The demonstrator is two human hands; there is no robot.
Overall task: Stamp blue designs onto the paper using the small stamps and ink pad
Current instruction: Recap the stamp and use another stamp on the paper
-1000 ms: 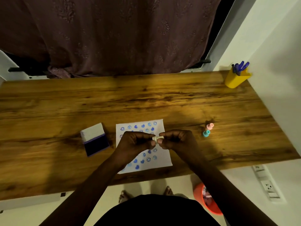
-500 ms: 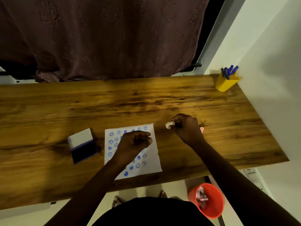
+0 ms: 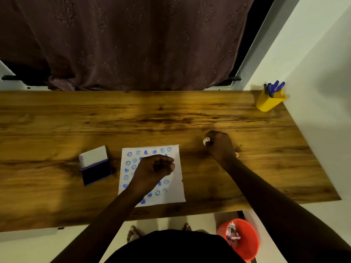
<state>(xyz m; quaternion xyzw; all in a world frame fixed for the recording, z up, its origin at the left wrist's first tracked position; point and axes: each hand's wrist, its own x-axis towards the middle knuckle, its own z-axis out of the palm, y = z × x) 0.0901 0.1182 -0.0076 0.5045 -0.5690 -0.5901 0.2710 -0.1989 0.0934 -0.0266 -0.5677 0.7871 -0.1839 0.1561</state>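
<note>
I'm looking straight down over the wooden table (image 3: 171,118), and my right hand (image 3: 221,147) is out to the right of center, fingers curled in tight around a small white stamp (image 3: 206,141) that pokes out at the upper left of the fist. A speck of pink shows at the hand's lower right edge; I can't tell what it is. My left hand (image 3: 153,171) sits lower, near the middle of the frame, over the paper (image 3: 178,179), fingers folded into a loose fist, and I can't tell whether anything is pinched inside it. The paper lies flat at the lower center of the table, covered in blue prints, smiley faces and hearts in rows, with my left hand and forearm hiding the middle ones. Just left of the paper sits the ink pad (image 3: 96,172), lid flipped open, white lid toward the top and dark blue pad toward the bottom, close to the sheet but apart from it. Far up in the upper right corner of the table, a yellow cup (image 3: 268,102) holds blue pens. Below the table edge at lower right there's an orange bin (image 3: 245,242) on the floor.
</note>
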